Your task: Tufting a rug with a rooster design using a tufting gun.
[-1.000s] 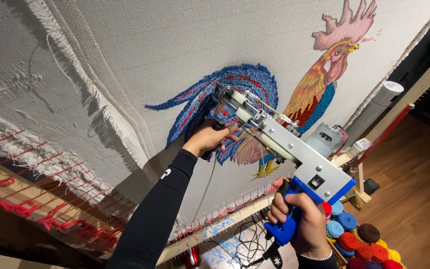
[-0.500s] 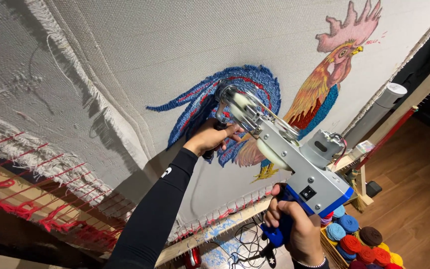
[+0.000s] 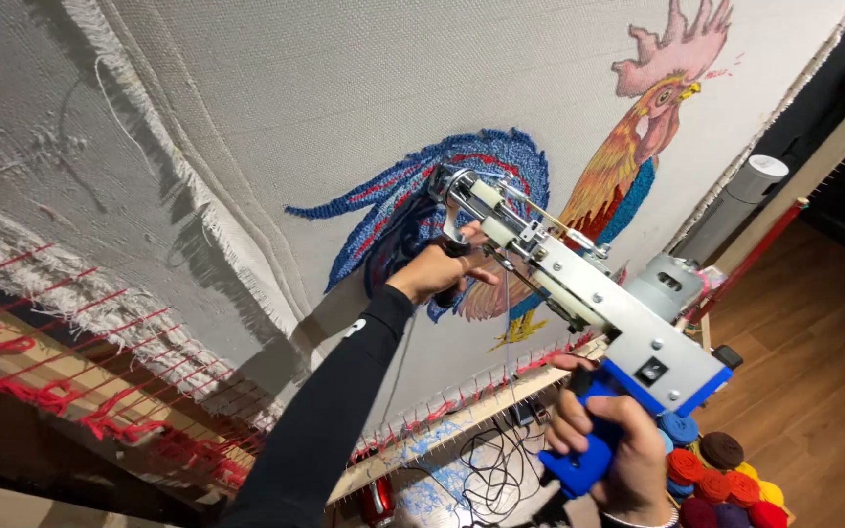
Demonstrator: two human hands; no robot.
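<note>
Against the cloth (image 3: 364, 88), both hands grip the tufting gun (image 3: 579, 293), nose aimed up-left.

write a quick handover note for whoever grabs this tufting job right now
Left hand: on the front handle of the tufting gun, nose against the cloth.
Right hand: fingers wrapped round the blue rear grip.
Rooster design: comb, head, neck and blue tail are filled with yarn.
Left: the lower body by the gun's nose looks partly filled; most of the cloth is bare.
Yarn balls sit lower right, cables under the frame.
</note>
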